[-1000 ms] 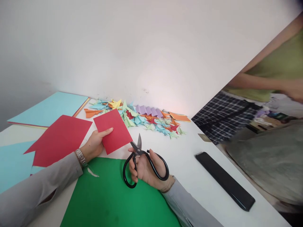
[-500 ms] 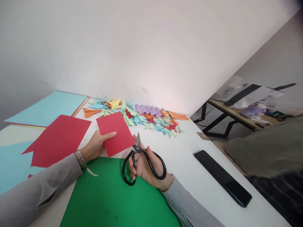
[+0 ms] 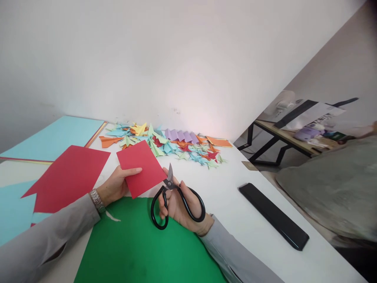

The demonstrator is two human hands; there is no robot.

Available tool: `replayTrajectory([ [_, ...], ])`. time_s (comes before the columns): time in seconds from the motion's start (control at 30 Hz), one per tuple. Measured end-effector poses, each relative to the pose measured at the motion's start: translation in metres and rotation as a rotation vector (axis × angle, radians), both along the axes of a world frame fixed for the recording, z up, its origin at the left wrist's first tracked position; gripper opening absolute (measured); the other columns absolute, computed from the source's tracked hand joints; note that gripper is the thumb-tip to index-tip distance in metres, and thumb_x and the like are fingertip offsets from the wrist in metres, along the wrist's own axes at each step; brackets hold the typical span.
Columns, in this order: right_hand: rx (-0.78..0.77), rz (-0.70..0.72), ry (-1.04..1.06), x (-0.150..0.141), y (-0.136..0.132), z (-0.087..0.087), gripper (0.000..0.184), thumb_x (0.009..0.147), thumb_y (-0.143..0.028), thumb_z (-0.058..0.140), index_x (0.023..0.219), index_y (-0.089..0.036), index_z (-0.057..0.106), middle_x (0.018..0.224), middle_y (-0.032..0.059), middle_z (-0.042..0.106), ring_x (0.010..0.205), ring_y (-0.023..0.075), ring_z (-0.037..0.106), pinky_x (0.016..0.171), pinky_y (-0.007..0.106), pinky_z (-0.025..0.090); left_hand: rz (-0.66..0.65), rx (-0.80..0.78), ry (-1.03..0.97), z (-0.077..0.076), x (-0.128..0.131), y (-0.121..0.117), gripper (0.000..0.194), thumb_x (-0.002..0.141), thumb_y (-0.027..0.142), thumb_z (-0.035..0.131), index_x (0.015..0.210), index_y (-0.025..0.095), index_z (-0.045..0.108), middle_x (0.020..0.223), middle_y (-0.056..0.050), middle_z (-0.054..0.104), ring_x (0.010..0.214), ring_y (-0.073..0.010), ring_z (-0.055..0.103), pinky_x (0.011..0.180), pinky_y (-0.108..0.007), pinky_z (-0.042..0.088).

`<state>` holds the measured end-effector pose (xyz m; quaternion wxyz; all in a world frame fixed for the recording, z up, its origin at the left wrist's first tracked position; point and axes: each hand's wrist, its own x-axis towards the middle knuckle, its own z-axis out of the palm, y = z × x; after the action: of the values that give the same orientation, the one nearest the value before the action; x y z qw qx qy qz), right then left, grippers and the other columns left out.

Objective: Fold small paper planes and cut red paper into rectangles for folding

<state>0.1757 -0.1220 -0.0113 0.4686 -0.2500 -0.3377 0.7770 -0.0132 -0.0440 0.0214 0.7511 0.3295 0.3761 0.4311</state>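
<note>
Between thumb and fingers, my left hand (image 3: 118, 183) grips a small red sheet of paper (image 3: 144, 173), held tilted above the table. Black-handled scissors (image 3: 170, 182) are in my right hand (image 3: 185, 206), my fingers through and around the loops. Their blades are parted at the lower right corner of the red sheet; I cannot tell whether paper lies between them. Below both hands lies a large green sheet (image 3: 141, 239). A larger red sheet (image 3: 70, 177) with a notched edge rests to the left, over light blue paper (image 3: 17, 204).
A stack of coloured paper (image 3: 55, 135) sits at the back left. Folded paper pieces (image 3: 182, 147) are heaped along the wall. A long black case (image 3: 272, 216) lies on the right. Beyond the table edge are a person's sleeve (image 3: 326, 184) and a wooden side table (image 3: 285, 135).
The view has shifted slightly, moving most things a little left. Both hands keep their hold on the red sheet and scissors, with little other movement.
</note>
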Motion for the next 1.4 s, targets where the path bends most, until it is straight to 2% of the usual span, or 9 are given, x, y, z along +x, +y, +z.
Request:
replayTrajectory([
  [0.1, -0.002, -0.031, -0.003, -0.001, 0.001, 0.000, 0.073, 0.083, -0.067, 0.049, 0.145, -0.034, 0.030, 0.076, -0.0006, 0.066, 0.058, 0.0157, 0.058, 0.060, 0.033, 0.045, -0.006, -0.103, 0.010, -0.001, 0.000, 0.000, 0.024, 0.071, 0.013, 0.072, 0.094, 0.013, 0.068, 0.088, -0.009, 0.074, 0.066, -0.0221, 0.070, 0.054, -0.031, 0.057],
  [0.17, -0.010, -0.052, 0.007, -0.002, 0.001, 0.000, 0.072, 0.082, -0.067, 0.051, 0.143, -0.033, 0.034, 0.076, -0.0001, 0.065, 0.059, 0.0166, 0.059, 0.060, 0.033, 0.045, -0.010, -0.137, 0.012, -0.002, 0.001, -0.001, 0.024, 0.071, 0.012, 0.071, 0.094, 0.013, 0.067, 0.086, -0.009, 0.074, 0.065, -0.0225, 0.070, 0.053, -0.032, 0.058],
  [0.33, -0.022, -0.086, 0.033, -0.002, 0.002, 0.002, 0.068, 0.083, -0.065, 0.053, 0.142, -0.034, 0.036, 0.079, -0.0002, 0.066, 0.062, 0.0165, 0.060, 0.063, 0.035, 0.045, -0.073, -0.053, 0.052, -0.005, 0.003, -0.004, 0.033, 0.065, 0.004, 0.075, 0.095, 0.015, 0.066, 0.090, -0.009, 0.075, 0.067, -0.0226, 0.072, 0.058, -0.032, 0.060],
  [0.57, -0.005, -0.065, 0.080, -0.001, 0.003, 0.000, 0.070, 0.082, -0.062, 0.056, 0.142, -0.033, 0.035, 0.077, -0.0001, 0.066, 0.064, 0.0174, 0.062, 0.064, 0.034, 0.045, -0.076, -0.014, 0.085, -0.006, 0.005, -0.002, 0.024, 0.070, 0.003, 0.072, 0.091, 0.013, 0.067, 0.087, -0.009, 0.075, 0.064, -0.0203, 0.070, 0.059, -0.031, 0.061],
  [0.77, 0.087, -0.057, 0.034, -0.004, 0.001, -0.003, 0.078, 0.082, -0.058, 0.059, 0.147, -0.033, 0.024, 0.082, 0.0012, 0.066, 0.067, 0.0182, 0.063, 0.067, 0.036, 0.046, 0.006, -0.106, -0.027, -0.009, 0.007, 0.001, 0.017, 0.081, 0.016, 0.065, 0.097, 0.013, 0.067, 0.100, -0.012, 0.073, 0.079, -0.0220, 0.071, 0.069, -0.033, 0.061],
  [0.93, 0.136, -0.043, -0.030, -0.005, 0.000, -0.004, 0.086, 0.080, -0.061, 0.059, 0.150, -0.032, 0.017, 0.085, 0.0025, 0.067, 0.069, 0.0184, 0.062, 0.069, 0.037, 0.047, 0.056, -0.133, -0.091, -0.008, 0.009, -0.001, 0.015, 0.083, 0.016, 0.065, 0.097, 0.013, 0.068, 0.102, -0.011, 0.073, 0.081, -0.0200, 0.070, 0.071, -0.032, 0.061],
  [1.27, 0.150, -0.012, 0.006, -0.005, 0.001, -0.005, 0.084, 0.082, -0.059, 0.059, 0.149, -0.031, 0.017, 0.085, 0.0029, 0.067, 0.069, 0.0191, 0.063, 0.070, 0.037, 0.046, 0.145, -0.028, 0.003, -0.006, 0.015, -0.008, 0.020, 0.075, 0.008, 0.071, 0.094, 0.011, 0.068, 0.092, -0.010, 0.073, 0.076, -0.0189, 0.070, 0.069, -0.030, 0.060],
  [1.4, 0.149, -0.012, 0.043, -0.005, 0.001, -0.007, 0.072, 0.085, -0.057, 0.057, 0.144, -0.030, 0.027, 0.084, 0.0027, 0.067, 0.068, 0.0187, 0.063, 0.070, 0.037, 0.047, 0.179, -0.020, 0.042, -0.003, 0.017, -0.009, 0.016, 0.072, 0.009, 0.073, 0.088, 0.010, 0.068, 0.088, -0.010, 0.074, 0.074, -0.0187, 0.069, 0.066, -0.029, 0.060],
])
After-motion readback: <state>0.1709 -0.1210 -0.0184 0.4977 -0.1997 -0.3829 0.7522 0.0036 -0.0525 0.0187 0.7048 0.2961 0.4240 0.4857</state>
